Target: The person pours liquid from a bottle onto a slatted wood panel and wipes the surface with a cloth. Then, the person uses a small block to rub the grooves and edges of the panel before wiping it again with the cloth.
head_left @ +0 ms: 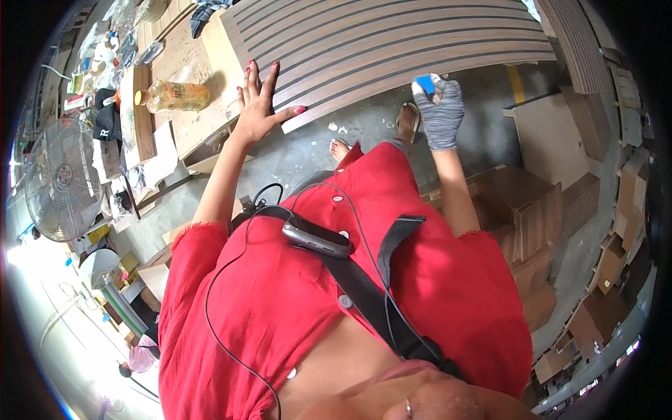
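A long wood-grain panel (413, 61) with dark parallel grooves lies across the workbench in front of me. My left hand (259, 105) is bare and rests with fingers spread at the panel's near left end, thumb along its edge. On my right hand (444, 115) is a grey knitted glove with fingertips showing. It pinches a small flat blue piece (425, 85) close to the panel's near edge. Whether that piece touches the panel I cannot tell.
A bottle of yellow liquid (178, 96) lies on the wooden bench (212, 66) at left. Beyond it stands a wire-guarded fan (63, 175). Brown boards and boxes (507, 192) stack up at my right, near another grooved panel (581, 63). At far left is another person (142, 355).
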`<state>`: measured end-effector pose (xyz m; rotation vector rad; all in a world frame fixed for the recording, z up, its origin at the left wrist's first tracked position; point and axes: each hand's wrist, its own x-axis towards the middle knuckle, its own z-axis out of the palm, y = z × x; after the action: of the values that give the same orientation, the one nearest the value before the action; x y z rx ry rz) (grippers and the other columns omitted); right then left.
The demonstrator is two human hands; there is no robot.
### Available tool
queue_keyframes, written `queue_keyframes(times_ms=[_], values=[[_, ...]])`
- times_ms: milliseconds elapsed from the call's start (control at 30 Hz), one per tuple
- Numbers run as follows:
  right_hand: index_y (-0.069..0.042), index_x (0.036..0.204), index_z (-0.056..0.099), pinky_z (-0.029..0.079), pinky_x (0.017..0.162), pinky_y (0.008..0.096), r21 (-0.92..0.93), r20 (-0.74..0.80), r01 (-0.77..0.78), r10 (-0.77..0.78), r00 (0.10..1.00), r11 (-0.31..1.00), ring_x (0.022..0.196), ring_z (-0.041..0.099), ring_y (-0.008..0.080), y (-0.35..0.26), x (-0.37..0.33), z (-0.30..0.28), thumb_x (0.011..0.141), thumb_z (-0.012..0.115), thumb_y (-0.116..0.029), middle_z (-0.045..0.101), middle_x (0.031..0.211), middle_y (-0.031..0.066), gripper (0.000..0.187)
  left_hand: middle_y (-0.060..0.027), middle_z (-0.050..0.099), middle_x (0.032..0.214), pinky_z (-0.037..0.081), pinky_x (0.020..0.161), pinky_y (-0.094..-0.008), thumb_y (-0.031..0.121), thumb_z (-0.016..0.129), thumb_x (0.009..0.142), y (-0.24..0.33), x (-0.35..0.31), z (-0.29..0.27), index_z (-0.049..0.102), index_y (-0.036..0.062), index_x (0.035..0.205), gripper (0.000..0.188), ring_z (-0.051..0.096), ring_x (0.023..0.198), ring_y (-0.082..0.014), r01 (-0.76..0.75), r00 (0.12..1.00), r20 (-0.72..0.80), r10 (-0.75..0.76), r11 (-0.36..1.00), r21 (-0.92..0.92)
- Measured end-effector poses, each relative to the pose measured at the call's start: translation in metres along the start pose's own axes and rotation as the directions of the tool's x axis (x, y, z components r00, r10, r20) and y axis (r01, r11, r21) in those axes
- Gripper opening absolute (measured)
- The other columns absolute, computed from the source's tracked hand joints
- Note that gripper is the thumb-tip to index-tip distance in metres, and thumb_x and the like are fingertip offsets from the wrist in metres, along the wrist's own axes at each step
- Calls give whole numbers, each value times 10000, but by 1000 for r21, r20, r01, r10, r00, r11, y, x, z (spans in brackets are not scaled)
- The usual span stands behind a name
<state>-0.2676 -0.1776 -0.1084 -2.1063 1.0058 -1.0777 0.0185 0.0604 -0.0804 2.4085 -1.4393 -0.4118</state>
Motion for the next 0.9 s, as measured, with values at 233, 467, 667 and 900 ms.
queue_keyframes(times_ms=[233,467,667,900], values=[[-65,1003,634,521,744,333,-2,47,61,-61,997,998,784,623,232,11,4,-6,717,848,-208,608,873,100,386,-248,-7,1590,32,1131,-609,690,681,713,0,-2,3,189,260,1546,1059,-8,1473,-416,-18,1000,-17,18,1000,10],[-68,1004,645,483,643,275,-143,-41,30,-36,999,989,669,524,136,84,56,-55,732,836,-179,557,839,38,351,-245,-22,1591,32,1132,-607,677,690,714,4,0,0,206,253,1544,1050,-4,1470,-425,-35,999,-10,35,999,-7],[-50,988,640,466,664,259,-89,-114,49,-59,992,995,646,479,101,130,92,-80,743,825,-142,537,775,18,321,-254,-23,1589,24,1134,-595,629,704,724,8,4,-3,212,219,1546,1042,19,1471,-425,-55,998,6,55,998,-22],[-41,976,645,501,721,281,-162,-100,-59,43,994,985,748,582,167,194,132,-117,719,840,-171,584,830,58,348,-265,-16,1586,45,1152,-553,631,680,723,12,8,-3,205,132,1545,1072,15,1474,-413,-74,997,30,74,997,-1]])
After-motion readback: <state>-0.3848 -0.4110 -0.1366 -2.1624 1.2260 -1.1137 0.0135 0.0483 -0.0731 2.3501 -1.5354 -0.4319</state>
